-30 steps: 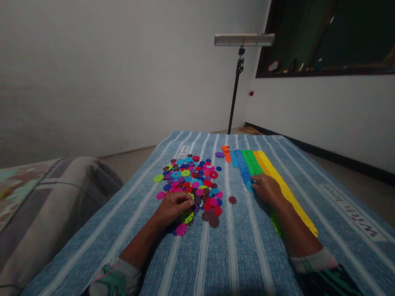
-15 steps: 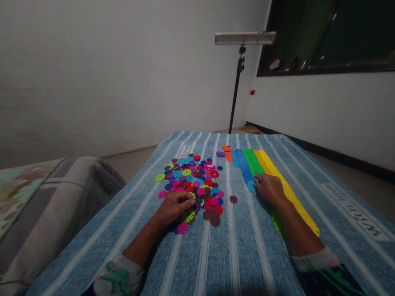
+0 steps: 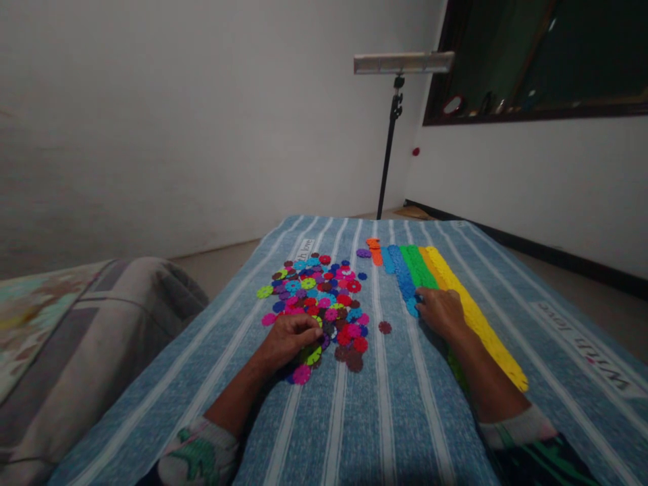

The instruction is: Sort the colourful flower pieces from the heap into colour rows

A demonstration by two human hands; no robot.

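Observation:
My left hand (image 3: 289, 341) rests at the near side of a mixed pile of notched plastic discs (image 3: 308, 284). Its thumb and fingers are pressed together; whether a disc is between them is hidden. On the right, my right hand (image 3: 445, 314) has its fingers pinched at the edge of a light-blue disc (image 3: 412, 308), the nearest one of the blue row (image 3: 399, 270). Under and beside the right wrist run a green row (image 3: 418, 266), a narrow orange row (image 3: 429, 263) and a long yellow row (image 3: 476, 320) of overlapping discs.
A lone brown disc (image 3: 385, 327) lies between the hands. Orange discs (image 3: 376, 255) and a purple disc (image 3: 363, 253) sit farther back. Striped blue cloth (image 3: 354, 432) covers the table. A lamp stand (image 3: 389, 148) rises behind; a draped piece of furniture (image 3: 121, 337) is at left.
The whole view has shifted very slightly. Both hands stay in nearly the same places, and the discs look unchanged.

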